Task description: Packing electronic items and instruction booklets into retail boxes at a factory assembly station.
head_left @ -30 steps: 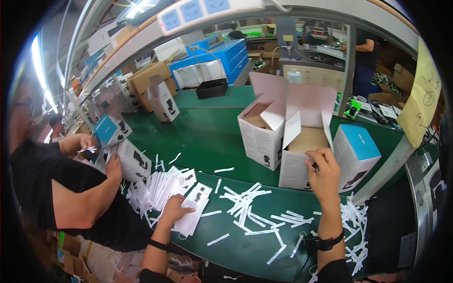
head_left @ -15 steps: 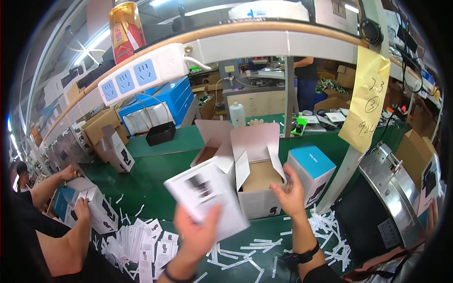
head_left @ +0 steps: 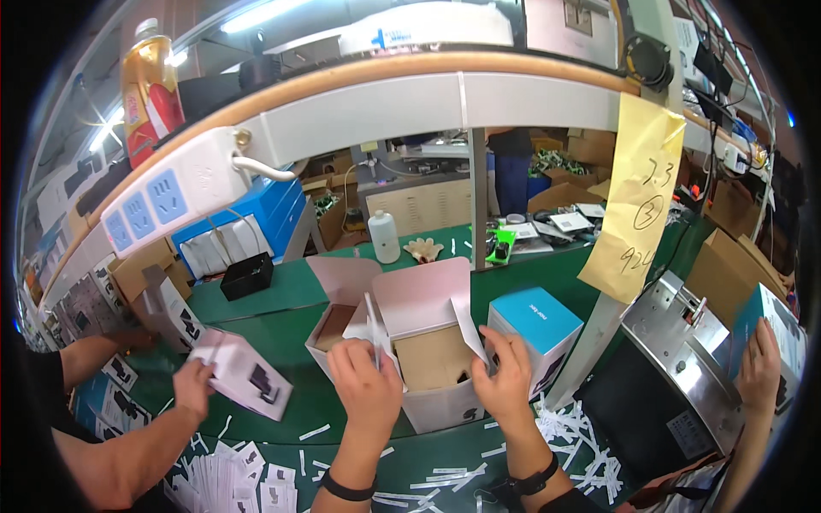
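Observation:
An open white box (head_left: 428, 409) with a pinkish lid raised stands in front of me, brown cardboard inside it. At its left side my left hand (head_left: 366, 380) is closed on a thin white panel (head_left: 374, 323) seen edge-on; I cannot tell whether this is a side flap or the booklet. My right hand (head_left: 503, 372) pinches the white right side flap (head_left: 469, 329) between thumb and fingers. A second open box (head_left: 329, 321) stands just behind on the left. Right of my right hand is a closed box with a teal top (head_left: 534, 316).
Paper strips (head_left: 445, 479) and a pile of printed leaflets (head_left: 218, 483) lie at the near edge. A co-worker's hand (head_left: 195, 389) on the left handles a white box (head_left: 244, 372); another person's hand (head_left: 759, 363) on the right holds a teal-and-white box. A metal machine (head_left: 684, 342) stands right.
The white booklet in my left hand no longer shows face-on; that hand has moved up to the box's left side. My right hand has come onto the right flap. The left co-worker's box moved right.

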Available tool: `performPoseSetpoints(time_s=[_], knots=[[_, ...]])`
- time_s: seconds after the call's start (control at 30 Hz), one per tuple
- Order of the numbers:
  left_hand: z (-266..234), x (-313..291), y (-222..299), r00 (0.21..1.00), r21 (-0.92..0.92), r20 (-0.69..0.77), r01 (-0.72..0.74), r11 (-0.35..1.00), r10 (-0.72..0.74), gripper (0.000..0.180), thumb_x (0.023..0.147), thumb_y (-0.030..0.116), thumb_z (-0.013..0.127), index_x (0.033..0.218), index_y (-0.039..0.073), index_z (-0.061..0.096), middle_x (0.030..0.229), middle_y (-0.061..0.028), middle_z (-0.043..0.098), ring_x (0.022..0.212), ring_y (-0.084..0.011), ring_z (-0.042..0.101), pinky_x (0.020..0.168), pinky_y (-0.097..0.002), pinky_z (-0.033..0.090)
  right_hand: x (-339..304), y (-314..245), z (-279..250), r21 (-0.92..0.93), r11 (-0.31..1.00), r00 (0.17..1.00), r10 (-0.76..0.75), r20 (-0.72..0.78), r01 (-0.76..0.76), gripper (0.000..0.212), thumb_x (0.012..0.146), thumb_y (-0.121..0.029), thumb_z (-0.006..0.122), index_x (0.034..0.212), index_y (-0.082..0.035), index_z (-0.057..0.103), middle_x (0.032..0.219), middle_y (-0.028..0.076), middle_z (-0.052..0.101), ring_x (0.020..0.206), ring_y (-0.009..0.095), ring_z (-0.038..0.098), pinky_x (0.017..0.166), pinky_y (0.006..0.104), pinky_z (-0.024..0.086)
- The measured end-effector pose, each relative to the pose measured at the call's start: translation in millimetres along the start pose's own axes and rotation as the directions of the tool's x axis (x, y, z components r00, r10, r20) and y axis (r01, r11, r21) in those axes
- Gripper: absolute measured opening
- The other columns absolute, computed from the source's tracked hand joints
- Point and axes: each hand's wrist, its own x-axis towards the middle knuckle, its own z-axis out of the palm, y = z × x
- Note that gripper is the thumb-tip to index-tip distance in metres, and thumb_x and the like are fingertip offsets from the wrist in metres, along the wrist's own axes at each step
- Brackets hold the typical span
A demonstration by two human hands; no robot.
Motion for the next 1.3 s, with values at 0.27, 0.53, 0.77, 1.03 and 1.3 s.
performPoseSetpoints(time_s=[0.27, 0.53, 0.77, 1.03, 1.3], knots=[[34.2, -23.8, 22.7, 1.0, -0.269, 0.006, 0.016, 0.963, -0.015, 0.065, 0.076, -0.004, 0.075, 0.13, -0.002, 0.038, 0.133, -0.0247, 0.034, 0.108, -0.0392, 0.05, 0.091, -0.0459, 0.045, 10.4, 18.2, -3.1, 0.209, 0.968, 0.988, -0.152, 0.039, 0.141, 0.034, 0.081, -0.003, 0.072, 0.114, -0.006, 0.072, 0.111, 0.012, 0.068, 0.085, 0.024, 0.067, 0.073, 0.0364, 0.055], [27.6, -16.6, 14.6, 0.982, -0.257, -0.091, -0.183, 0.949, 0.165, 0.071, 0.077, -0.008, 0.068, 0.141, 0.004, 0.04, 0.13, -0.0251, 0.043, 0.114, -0.0387, 0.051, 0.091, -0.045, 0.047, 11.5, 25.2, -15.2, 0.333, 0.941, 0.958, -0.041, 0.285, -0.059, 0.026, 0.082, -0.005, 0.077, 0.107, -0.002, 0.077, 0.113, 0.012, 0.068, 0.097, 0.022, 0.066, 0.082, 0.0305, 0.053], [7.1, 10.7, 23.0, 0.985, -0.252, 0.017, -0.162, 0.954, 0.171, 0.03, 0.077, -0.001, 0.072, 0.107, 0.002, 0.067, 0.122, -0.0203, 0.054, 0.11, -0.0368, 0.055, 0.089, -0.0433, 0.048, 13.2, 32.7, -12.8, 0.356, 0.934, 0.979, -0.048, 0.199, -0.026, 0.026, 0.08, -0.005, 0.08, 0.106, -0.005, 0.077, 0.111, 0.008, 0.069, 0.077, 0.013, 0.062, 0.062, 0.0252, 0.049], [1.0, 40.3, 34.9, 0.986, -0.142, 0.108, -0.11, 0.984, 0.126, 0.037, 0.081, -0.006, 0.064, 0.118, 0.0, 0.066, 0.095, -0.0153, 0.062, 0.084, -0.0316, 0.059, 0.076, -0.0415, 0.048, 14.2, 36.8, -17.4, 0.345, 0.938, 0.984, -0.045, 0.171, -0.018, 0.025, 0.081, -0.007, 0.08, 0.106, -0.004, 0.077, 0.111, 0.01, 0.069, 0.081, 0.017, 0.066, 0.064, 0.0265, 0.051], [24.3, 30.5, 58.1, 0.856, 0.259, 0.502, -0.283, 0.923, 0.122, 0.042, 0.083, 0.01, 0.072, 0.123, -0.001, 0.064, 0.118, -0.0221, 0.057, 0.119, -0.0408, 0.05, 0.098, -0.0436, 0.043, 16.7, 35.7, -25.1, 0.347, 0.936, 0.983, 0.002, 0.182, -0.066, 0.023, 0.082, -0.007, 0.079, 0.105, -0.004, 0.077, 0.11, 0.01, 0.069, 0.086, 0.019, 0.068, 0.069, 0.0283, 0.054]])
